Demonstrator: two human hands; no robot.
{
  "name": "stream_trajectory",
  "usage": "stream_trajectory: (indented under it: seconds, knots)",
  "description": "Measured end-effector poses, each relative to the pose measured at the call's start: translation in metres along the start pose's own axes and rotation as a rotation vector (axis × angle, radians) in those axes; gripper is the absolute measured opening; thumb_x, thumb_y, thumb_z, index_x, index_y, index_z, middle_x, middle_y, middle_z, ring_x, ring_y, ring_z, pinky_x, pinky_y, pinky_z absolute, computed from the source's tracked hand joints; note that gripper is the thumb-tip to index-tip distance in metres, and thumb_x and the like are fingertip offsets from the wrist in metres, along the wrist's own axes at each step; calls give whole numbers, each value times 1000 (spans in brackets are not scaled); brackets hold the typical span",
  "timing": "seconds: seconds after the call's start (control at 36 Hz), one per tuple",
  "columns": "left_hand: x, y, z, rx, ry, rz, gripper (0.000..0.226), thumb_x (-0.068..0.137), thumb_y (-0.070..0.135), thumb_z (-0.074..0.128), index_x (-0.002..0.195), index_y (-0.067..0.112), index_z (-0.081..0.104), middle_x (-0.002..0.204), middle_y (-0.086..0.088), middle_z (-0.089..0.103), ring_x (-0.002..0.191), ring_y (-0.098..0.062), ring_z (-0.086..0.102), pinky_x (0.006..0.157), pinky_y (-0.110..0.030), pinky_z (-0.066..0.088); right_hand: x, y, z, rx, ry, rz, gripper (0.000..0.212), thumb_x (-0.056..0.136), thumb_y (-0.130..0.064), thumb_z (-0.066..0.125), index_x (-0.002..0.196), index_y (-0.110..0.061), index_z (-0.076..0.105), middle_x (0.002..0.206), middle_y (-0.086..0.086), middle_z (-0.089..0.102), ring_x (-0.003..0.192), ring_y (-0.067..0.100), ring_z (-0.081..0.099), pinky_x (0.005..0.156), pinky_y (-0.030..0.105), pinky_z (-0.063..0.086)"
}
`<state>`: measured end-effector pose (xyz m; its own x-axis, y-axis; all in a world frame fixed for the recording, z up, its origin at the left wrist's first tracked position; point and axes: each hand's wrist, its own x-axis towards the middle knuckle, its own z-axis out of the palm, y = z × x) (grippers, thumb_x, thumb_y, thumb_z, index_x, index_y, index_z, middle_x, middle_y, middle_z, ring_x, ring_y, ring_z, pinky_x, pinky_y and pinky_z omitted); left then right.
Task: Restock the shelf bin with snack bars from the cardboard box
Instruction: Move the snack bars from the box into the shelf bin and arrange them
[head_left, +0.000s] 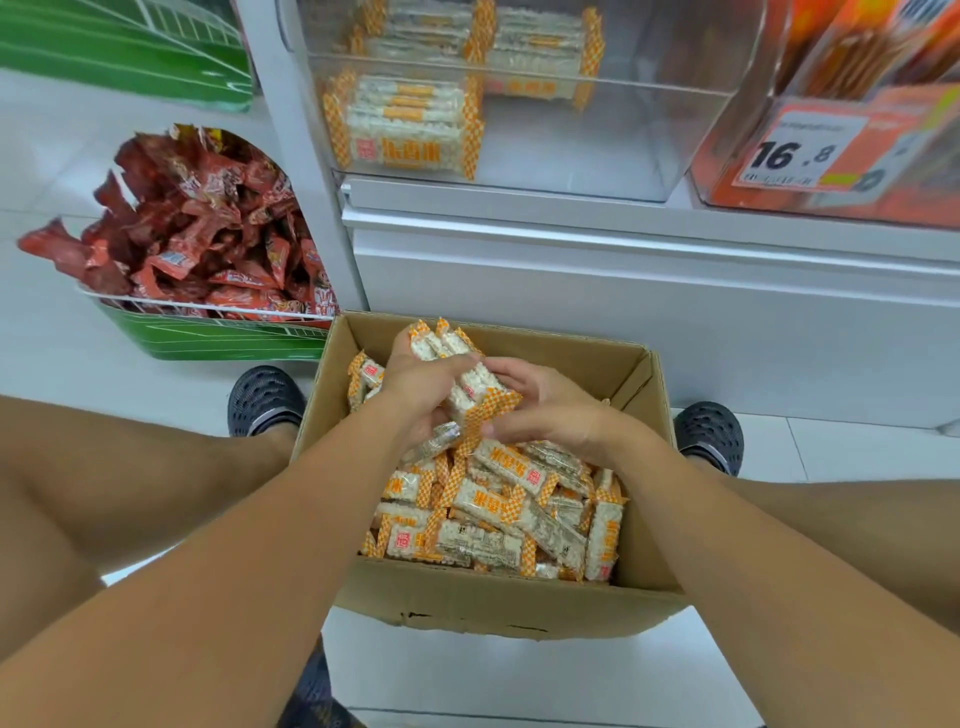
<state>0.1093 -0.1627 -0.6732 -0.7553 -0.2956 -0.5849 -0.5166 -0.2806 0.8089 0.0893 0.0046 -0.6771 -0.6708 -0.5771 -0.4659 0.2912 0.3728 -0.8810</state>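
An open cardboard box (498, 603) stands on the floor between my feet, filled with several white snack bars (498, 514) in orange-checkered wrappers. Above the box, my left hand (415, 387) grips a bundle of bars (467, 379) that sticks out past its fingers. My right hand (545, 402) curls round the same bundle from the right, its thumb by the checkered wrapper ends. The clear shelf bin (597, 156) sits above on the white shelf. It holds a few stacks of the same bars (410, 124) at its left and back.
A green bin of red snack packets (202, 234) stands at the left. An orange product bin with a 16.8 price tag (810, 150) is at the right. Dark shoes (265, 400) flank the box. White shelf front (623, 291) rises behind it.
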Motion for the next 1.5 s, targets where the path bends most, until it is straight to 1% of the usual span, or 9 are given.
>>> stream_trajectory:
  seconds: [0.11, 0.25, 0.47, 0.69, 0.81, 0.97, 1.17, 1.33, 1.5]
  knots:
    - [0, 6, 6, -95, 7, 21, 80, 73, 14, 86, 139, 17, 41, 108, -14, 70, 89, -33, 72, 74, -65, 55, 7, -7, 12, -280, 235, -160, 92, 63, -34, 94, 143, -25, 49, 140, -11, 53, 127, 2, 47, 92, 14, 39]
    - [-8, 26, 9, -216, -36, 11, 66, 80, 35, 81, 131, 9, 49, 112, -16, 71, 90, -31, 74, 72, -50, 61, 2, -22, 4, -257, 338, -236, 60, 74, -20, 88, 129, -18, 63, 112, -9, 68, 83, -15, 60, 77, 8, 44]
    - [-26, 74, 1, -8, -191, 76, 33, 88, 11, 72, 118, 15, 59, 104, -12, 70, 87, -27, 73, 71, -43, 61, -21, -65, -33, -209, 167, -254, 49, 81, -2, 78, 124, -22, 65, 103, -6, 70, 80, 3, 64, 73, 21, 50]
    - [-62, 166, 24, 101, -221, 405, 26, 90, 30, 69, 111, 16, 63, 95, 0, 74, 75, -15, 73, 64, -32, 60, -54, -171, -56, -514, 323, -521, 39, 77, -36, 84, 110, -22, 70, 88, -3, 71, 68, 10, 65, 61, 29, 54]
    - [-76, 240, 10, 423, -229, 594, 58, 69, 81, 53, 107, 38, 67, 119, 4, 70, 105, -22, 69, 96, -46, 53, -67, -237, -86, -717, 464, -651, 51, 70, -51, 84, 112, -25, 71, 95, -15, 71, 81, 0, 66, 70, 19, 50]
    - [-36, 283, -25, 1024, 63, 1038, 30, 102, 38, 45, 122, 25, 64, 109, 0, 70, 95, -27, 66, 83, -40, 54, -19, -295, -136, -1180, 628, -485, 55, 73, -57, 79, 115, -22, 71, 99, -6, 70, 88, 10, 62, 69, 21, 41]
    - [16, 273, -24, 1588, -26, 918, 42, 102, 39, 25, 112, 12, 56, 114, -6, 58, 113, -27, 53, 93, -38, 42, 68, -284, -160, -1344, 411, -123, 78, 76, -58, 76, 140, -21, 55, 143, 1, 53, 125, 21, 52, 104, 30, 42]
    - [21, 276, -15, 1694, -157, 688, 51, 107, 40, 18, 149, 19, 37, 157, -5, 35, 143, -22, 31, 117, -32, 25, 93, -273, -161, -1520, 405, -132, 78, 78, -53, 77, 144, -21, 52, 146, 7, 42, 135, 26, 38, 106, 30, 37]
    - [23, 277, -10, 1667, -268, 580, 59, 104, 50, 9, 158, 29, 19, 165, 8, 11, 151, -11, 8, 118, -24, 6, 101, -256, -156, -1522, 214, 18, 86, 102, -47, 46, 159, -10, -8, 167, 6, -14, 154, 19, -8, 121, 26, 4]
